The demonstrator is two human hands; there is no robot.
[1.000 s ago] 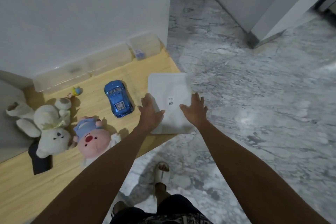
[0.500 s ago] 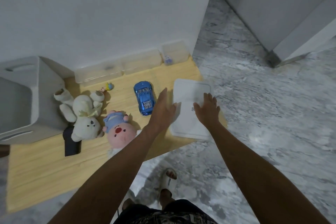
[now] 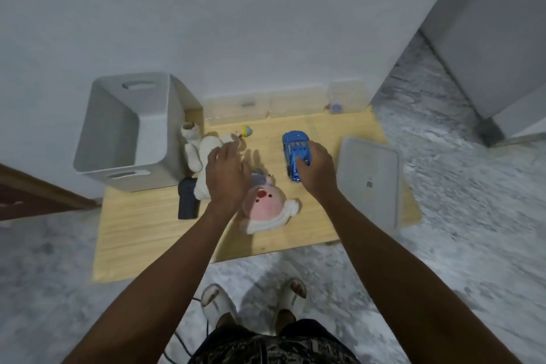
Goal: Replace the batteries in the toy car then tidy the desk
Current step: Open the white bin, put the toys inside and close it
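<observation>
Now, line by line:
Right hand [image 3: 317,170]: arm stretched forward over the desk [image 3: 141,230], fingers curled around the near end of the blue toy car [image 3: 294,151], grasping it.
Toy car: on the desk's far half, between the pink plush [image 3: 263,210] and the grey lid [image 3: 369,180].
Left hand [image 3: 227,174]: palm down, fingers spread and loose, holding nothing, hovering above the white plush [image 3: 201,156] and the pink one.
Grey bin [image 3: 124,133]: at the desk's far left, beside the white plush.
Dark object [image 3: 187,198]: just left of the left wrist.
</observation>
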